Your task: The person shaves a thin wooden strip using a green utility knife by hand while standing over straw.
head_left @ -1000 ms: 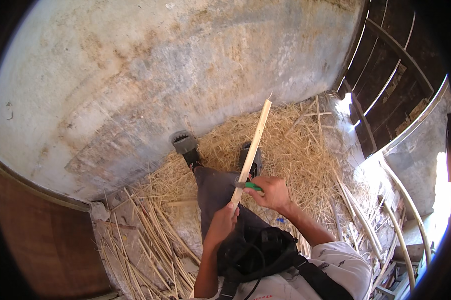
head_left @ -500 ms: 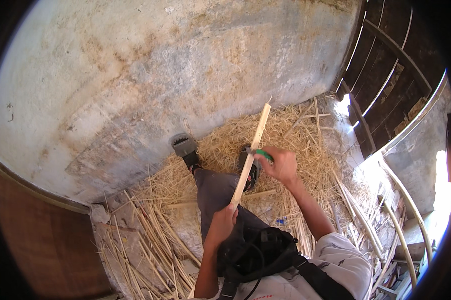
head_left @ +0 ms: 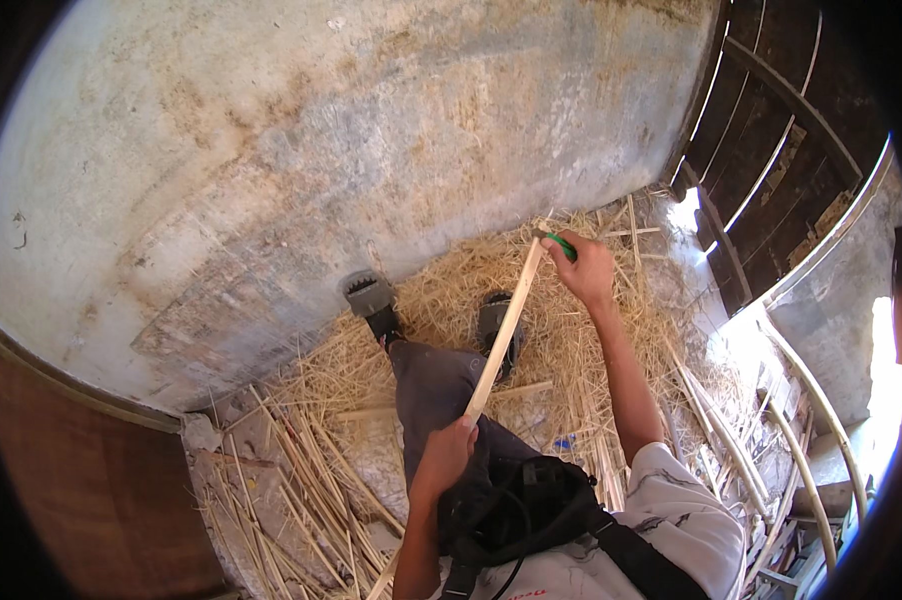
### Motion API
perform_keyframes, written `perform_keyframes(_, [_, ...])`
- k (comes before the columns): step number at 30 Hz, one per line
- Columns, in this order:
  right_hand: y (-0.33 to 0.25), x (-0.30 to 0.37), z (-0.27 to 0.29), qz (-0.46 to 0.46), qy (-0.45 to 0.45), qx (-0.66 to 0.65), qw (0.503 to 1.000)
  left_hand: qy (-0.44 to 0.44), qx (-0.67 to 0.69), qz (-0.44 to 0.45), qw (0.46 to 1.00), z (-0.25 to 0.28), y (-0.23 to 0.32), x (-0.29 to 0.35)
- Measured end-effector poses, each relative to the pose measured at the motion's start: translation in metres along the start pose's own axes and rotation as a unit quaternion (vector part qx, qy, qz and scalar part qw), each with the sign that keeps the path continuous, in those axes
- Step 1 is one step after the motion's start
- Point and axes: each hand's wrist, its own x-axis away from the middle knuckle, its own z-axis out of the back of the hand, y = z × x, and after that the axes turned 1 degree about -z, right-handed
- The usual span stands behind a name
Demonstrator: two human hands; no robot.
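Observation:
My left hand is closed round the near end of a pale, flat bamboo strip, which slants up and away to the right past my knee. At the strip's far end, my right hand grips a knife by its green handle. The short dark blade lies against the strip's tip, where a small curl of shaving shows. Most of the handle is hidden inside my right fingers.
Straw-like shavings cover the floor around my sandalled feet. Long thin strips lie at the lower left, and bent poles lean at the right. A stained wall rises ahead; a dark slatted wooden door stands at the upper right.
My right hand has slid the knife up and away along the strip, from its middle to its far end. My left hand has stayed nearly in place.

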Motion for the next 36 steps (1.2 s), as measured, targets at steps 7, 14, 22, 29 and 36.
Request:
perform_keyframes(7, [0.007, -0.009, 0.015, 0.026, 0.028, 0.008, 0.999, -0.019, -0.042, -0.041, 0.998, 0.003, -0.003, -0.003])
perform_keyframes(14, [-0.005, 0.015, 0.022, -0.001, -0.024, -0.053, 0.998, -0.036, 0.107, 0.002, 0.994, 0.002, 0.001, -0.002])
perform_keyframes(22, [-0.032, 0.067, 0.021, 0.096, -0.124, -0.09, 0.984, -0.078, 0.257, 0.088, 0.959, 0.001, -0.005, -0.002])
perform_keyframes(29, [-0.053, 0.103, 0.031, 0.118, -0.214, -0.112, 0.963, -0.091, 0.324, 0.127, 0.933, 0.007, 0.002, 0.0])
perform_keyframes(36, [-0.06, 0.143, 0.029, 0.176, -0.249, -0.109, 0.946, -0.067, 0.318, 0.129, 0.937, 0.005, 0.003, 0.004])
